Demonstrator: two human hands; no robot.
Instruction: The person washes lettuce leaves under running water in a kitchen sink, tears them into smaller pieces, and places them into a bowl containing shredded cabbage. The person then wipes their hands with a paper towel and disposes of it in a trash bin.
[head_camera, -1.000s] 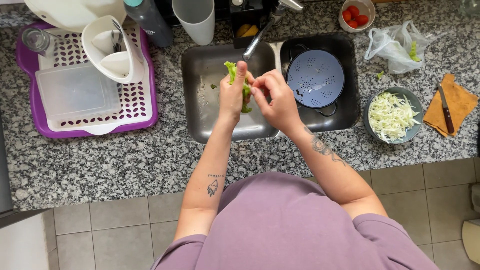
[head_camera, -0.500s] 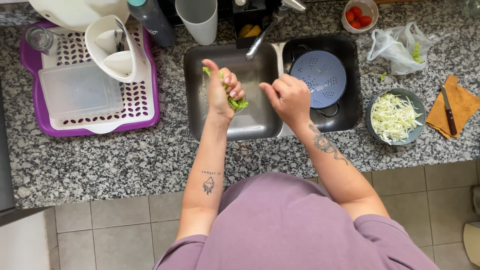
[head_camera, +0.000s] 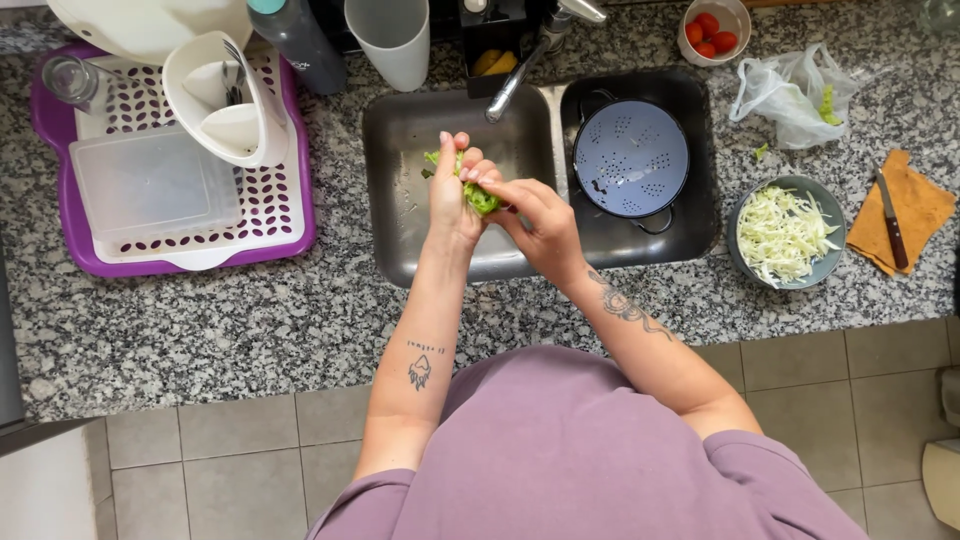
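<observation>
**Leafy greens held over the sink**

Both hands meet above the left basin of the sink (head_camera: 400, 130), just under the tap (head_camera: 520, 70). The left hand (head_camera: 450, 195) is curled around a bunch of green leaves (head_camera: 478, 195); the right hand (head_camera: 535, 215) pinches the same bunch with its fingertips. This looks like rinsing or picking leaves. A blue colander (head_camera: 630, 158) sits in the right basin, and a bowl of shredded cabbage (head_camera: 785, 232) stands on the desk (head_camera: 200, 320), right.
</observation>
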